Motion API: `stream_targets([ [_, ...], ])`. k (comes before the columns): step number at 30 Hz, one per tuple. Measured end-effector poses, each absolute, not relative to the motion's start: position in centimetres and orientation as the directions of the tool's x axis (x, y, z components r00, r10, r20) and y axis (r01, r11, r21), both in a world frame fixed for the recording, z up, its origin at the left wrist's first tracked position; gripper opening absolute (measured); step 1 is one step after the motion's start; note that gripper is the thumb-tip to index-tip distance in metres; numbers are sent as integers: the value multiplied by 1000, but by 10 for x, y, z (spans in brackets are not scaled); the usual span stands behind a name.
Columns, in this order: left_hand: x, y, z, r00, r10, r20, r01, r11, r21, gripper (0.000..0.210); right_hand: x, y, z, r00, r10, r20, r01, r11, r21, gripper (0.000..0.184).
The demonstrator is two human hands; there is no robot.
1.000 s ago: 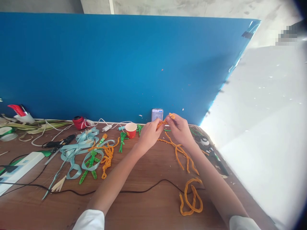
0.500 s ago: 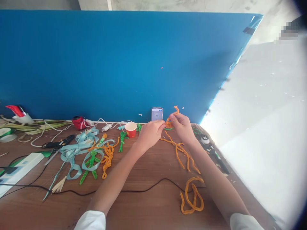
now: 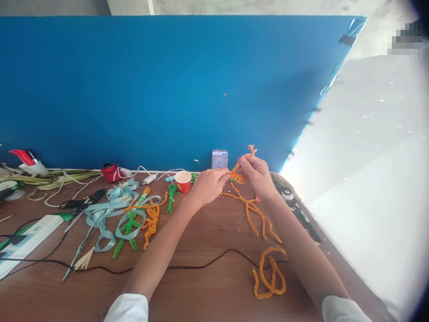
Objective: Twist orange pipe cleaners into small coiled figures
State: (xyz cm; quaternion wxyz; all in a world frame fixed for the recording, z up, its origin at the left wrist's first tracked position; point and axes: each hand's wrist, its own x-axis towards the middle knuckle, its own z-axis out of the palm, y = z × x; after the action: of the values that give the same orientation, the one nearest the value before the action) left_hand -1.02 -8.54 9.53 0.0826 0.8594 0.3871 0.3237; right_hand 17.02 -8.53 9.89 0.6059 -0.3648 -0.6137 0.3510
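Both hands meet over the back of the table, working on an orange pipe cleaner (image 3: 237,177) that is wound into coils. My left hand (image 3: 211,181) pinches the coiled part at its left side. Between the thumb and fingers of my right hand (image 3: 257,175) is the free length, its tip sticking up and bent above the hand. Below them, several loose orange pipe cleaners (image 3: 252,206) lie on the table, and a looped orange one (image 3: 279,286) rests nearer to me. A phone (image 3: 219,159) leans on the blue panel behind the hands.
A red paper cup (image 3: 182,182) stands left of my left hand, beside a green twisted pipe-cleaner piece (image 3: 171,197). Further left lie light-blue ribbon (image 3: 103,210), a glue gun (image 3: 83,201) and a white power strip (image 3: 33,239). A black cable (image 3: 187,267) crosses the brown table (image 3: 201,295).
My right hand has shifted slightly right and drawn the orange free end along, its tip now further right. More of the coiled part shows between the hands. My left hand stays nearly in place.
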Motion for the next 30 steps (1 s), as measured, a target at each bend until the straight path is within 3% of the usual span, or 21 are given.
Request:
stream_targets([
  [4, -8, -86, 96, 388, 815, 430, 597, -578, 557, 31, 179, -86, 103, -37, 806, 591, 257, 580, -773, 40],
  [8, -7, -84, 96, 338, 872, 355, 533, -488, 691, 30, 182, -87, 107, -38, 678, 734, 460, 664, -590, 34],
  [12, -9, -83, 97, 314, 891, 328, 448, -444, 776, 29, 180, -92, 111, -38, 606, 795, 533, 685, -497, 32],
  [18, -7, -96, 104, 367, 845, 389, 409, -522, 749, 34, 182, -92, 108, 106, 685, 721, 368, 647, -668, 33],
  [21, -5, -100, 105, 353, 836, 421, 422, -544, 726, 34, 185, -89, 105, 180, 704, 688, 369, 600, -710, 36],
  [24, -3, -99, 104, 345, 810, 473, 411, -584, 700, 35, 187, -86, 104, 165, 712, 683, 372, 596, -711, 37],
  [30, 1, -97, 100, 349, 797, 493, 342, -597, 726, 26, 181, -88, 105, 122, 781, 612, 211, 582, -785, 38],
])
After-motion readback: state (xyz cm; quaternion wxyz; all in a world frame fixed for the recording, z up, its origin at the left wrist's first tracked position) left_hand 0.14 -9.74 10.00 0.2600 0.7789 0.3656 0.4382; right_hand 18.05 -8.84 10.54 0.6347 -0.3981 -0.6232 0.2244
